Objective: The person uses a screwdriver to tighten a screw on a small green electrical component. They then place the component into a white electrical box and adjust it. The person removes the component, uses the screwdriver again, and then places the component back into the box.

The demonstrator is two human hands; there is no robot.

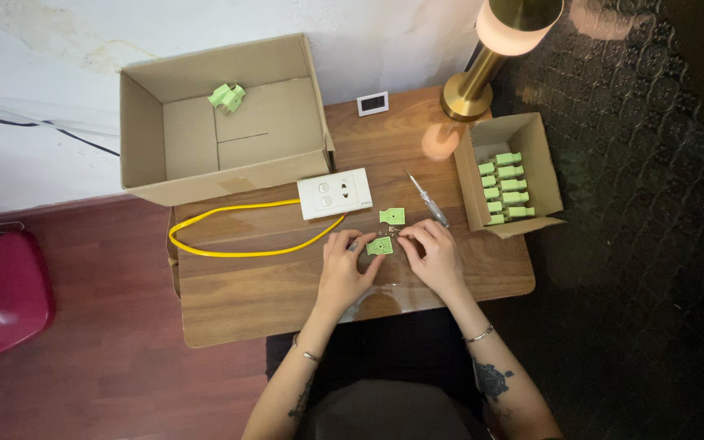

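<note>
Both hands, left hand [344, 265] and right hand [436, 259], pinch a small green plug [380, 245] on the wooden table [270, 293]; another green piece [392, 216] lies just beyond.

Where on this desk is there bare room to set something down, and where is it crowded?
Free: the desk front-left, below the yellow cable; also the back strip between the big box and lamp. Crowded: the middle, where both hands hold a green part near the socket, screwdriver and small box.

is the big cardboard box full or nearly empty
Nearly empty: the big cardboard box lies open, holding only one small green piece on its bare bottom.
</note>
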